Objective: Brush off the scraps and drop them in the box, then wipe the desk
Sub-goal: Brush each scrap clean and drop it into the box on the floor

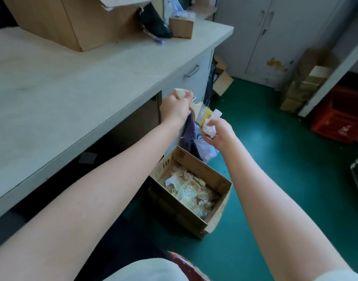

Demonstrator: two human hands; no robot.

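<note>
Green flooring [275, 169] filled the right half of the room, with a pale grey cabinet [275, 37] standing at its far end and a red crate [340, 118] off to the right. Along the left ran the desk [72, 88], its light top bare in the near part. At its back stood a big cardboard carton [62, 21], and beside that a small wooden block [181, 27] and a purple pen [153, 37].

On the floor, just beside the desk's front edge, sat the open box [198, 165]. It held a heap of pale, crumpled scraps [190, 191].

Both arms reached forward over the box. The left hand [175, 110] was curled tight round the wooden handle of a brush [195, 107], held off the desk's edge with the yellow bristles angled down and to the right. A dark purple cloth [189, 132] hung from under the same fist, dangling toward the far corner of the box; exactly how the fingers caught it could not be made out.

The right hand [220, 134] pinched a wad of white paper [210, 126] between thumb and bent fingers, and the wad touched the bristle tips. Behind the cloth, a white plastic bag [206, 149] lay on the floor against the box's far side.
</note>
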